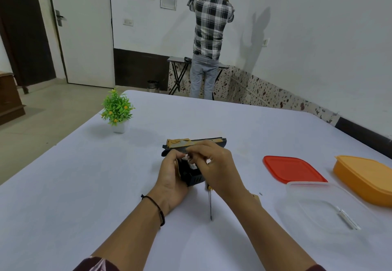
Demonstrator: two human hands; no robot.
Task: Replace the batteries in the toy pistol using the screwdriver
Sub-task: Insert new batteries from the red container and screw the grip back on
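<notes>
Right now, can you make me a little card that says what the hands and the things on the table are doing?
left hand: grips the toy pistol by its handle
right hand: pinches a small pale piece at the handle, too small to name
screwdriver: under the right wrist; held or lying, cannot tell
right side: red lid, orange box, clear box
plant: far left on the table

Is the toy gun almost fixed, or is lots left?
Maybe halfway. Done: the grip's battery bay looks open, and what looks like a tiny screw lies on the table. In hand: the left hand grips the toy pistol while the right hand pinches a small pale piece at the bay; whether it's a battery is unclear. Left: closing the bay and driving the screw back with the screwdriver.
</notes>
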